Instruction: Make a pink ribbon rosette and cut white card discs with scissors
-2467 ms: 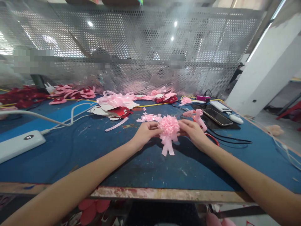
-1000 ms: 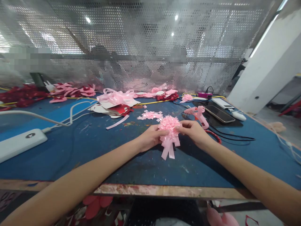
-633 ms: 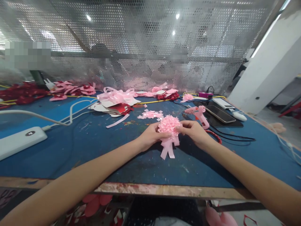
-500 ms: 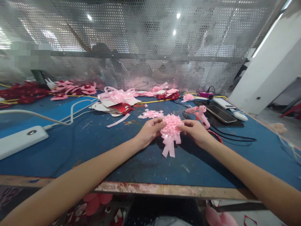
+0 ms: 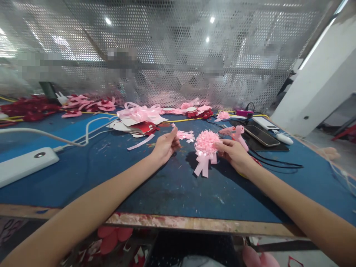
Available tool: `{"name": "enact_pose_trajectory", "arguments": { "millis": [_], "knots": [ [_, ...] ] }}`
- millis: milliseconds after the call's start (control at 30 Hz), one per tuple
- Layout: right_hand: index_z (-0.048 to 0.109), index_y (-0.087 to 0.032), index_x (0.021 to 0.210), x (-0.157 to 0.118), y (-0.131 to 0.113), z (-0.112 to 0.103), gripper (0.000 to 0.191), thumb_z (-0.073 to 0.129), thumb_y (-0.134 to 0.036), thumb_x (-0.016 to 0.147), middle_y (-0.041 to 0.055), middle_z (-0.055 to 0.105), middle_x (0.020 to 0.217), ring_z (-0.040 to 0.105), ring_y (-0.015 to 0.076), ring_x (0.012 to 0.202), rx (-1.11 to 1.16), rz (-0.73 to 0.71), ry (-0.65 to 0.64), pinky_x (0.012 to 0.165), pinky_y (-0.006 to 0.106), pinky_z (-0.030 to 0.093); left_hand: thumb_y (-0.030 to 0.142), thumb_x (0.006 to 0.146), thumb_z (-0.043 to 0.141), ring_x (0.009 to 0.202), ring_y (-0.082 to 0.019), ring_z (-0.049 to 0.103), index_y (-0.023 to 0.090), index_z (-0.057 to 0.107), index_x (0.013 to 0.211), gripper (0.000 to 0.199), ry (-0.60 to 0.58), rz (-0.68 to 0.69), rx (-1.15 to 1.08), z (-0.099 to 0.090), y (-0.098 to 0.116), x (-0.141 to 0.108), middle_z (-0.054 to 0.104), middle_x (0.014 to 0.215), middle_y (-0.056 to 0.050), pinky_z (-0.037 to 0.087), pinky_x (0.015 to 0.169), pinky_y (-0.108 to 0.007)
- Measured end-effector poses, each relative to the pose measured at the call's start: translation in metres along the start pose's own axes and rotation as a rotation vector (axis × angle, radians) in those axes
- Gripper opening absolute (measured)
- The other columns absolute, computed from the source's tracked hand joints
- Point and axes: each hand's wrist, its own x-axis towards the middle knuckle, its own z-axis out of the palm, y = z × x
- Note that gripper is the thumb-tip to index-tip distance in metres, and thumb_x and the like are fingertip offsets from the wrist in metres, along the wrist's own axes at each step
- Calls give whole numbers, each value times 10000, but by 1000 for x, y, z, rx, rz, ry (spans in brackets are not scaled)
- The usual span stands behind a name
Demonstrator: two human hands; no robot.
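A pink ruffled rosette (image 5: 207, 142) with ribbon tails hanging below it is pinched at its right edge by my right hand (image 5: 233, 152). My left hand (image 5: 166, 145) is off the rosette, to its left, with thumb raised and fingers loosely curled; nothing shows in it. Just beyond my left hand lie small pink ribbon pieces (image 5: 185, 135) on the blue table. A pink glue gun (image 5: 239, 135) stands behind my right hand.
Left of centre is a pile of cards (image 5: 133, 128) topped by pink ribbons (image 5: 143, 111). At the right lie a phone (image 5: 263, 135) and black cables. A white power bank (image 5: 27, 165) with cables is at the left. Perforated metal panel (image 5: 167, 48) stands behind.
My left hand has let go of the rosette and moved left, its fingers loosening. My right hand has shifted the rosette slightly right and up.
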Motion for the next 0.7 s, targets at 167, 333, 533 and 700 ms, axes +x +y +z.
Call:
{"name": "enact_pose_trajectory", "arguments": {
  "millis": [167,333,533,700],
  "knots": [
    [661,-169,668,-1,0,1,265,795,-374,566,-37,514,599,389,65,516,2,-37,-52,506,236,317,541,696,656,565,-118,599,144,503,561,446,-166,-126,23,2,-5,-6,622,606,-33,519,593,-247],
    [673,-166,682,-4,3,4,256,789,-374,589,-23,555,635,426,71,542,-45,-76,-117,528,233,333,255,558,811,647,-100,601,121,655,794,313,-446,-153,293,9,-10,-17,655,723,-21,500,687,-234],
    [669,-173,760,1,2,1,307,683,-474,698,-18,537,610,424,76,509,140,-81,-19,476,224,318,286,546,803,614,-91,568,107,640,684,278,-290,60,376,-1,-6,-4,609,645,8,486,668,-241],
    [561,-184,634,3,4,-1,287,705,-426,688,-38,478,575,403,74,488,158,-74,-41,457,221,307,313,521,817,588,-83,546,101,640,739,352,-191,157,316,-16,0,16,595,668,9,479,635,-241]
  ]
}}
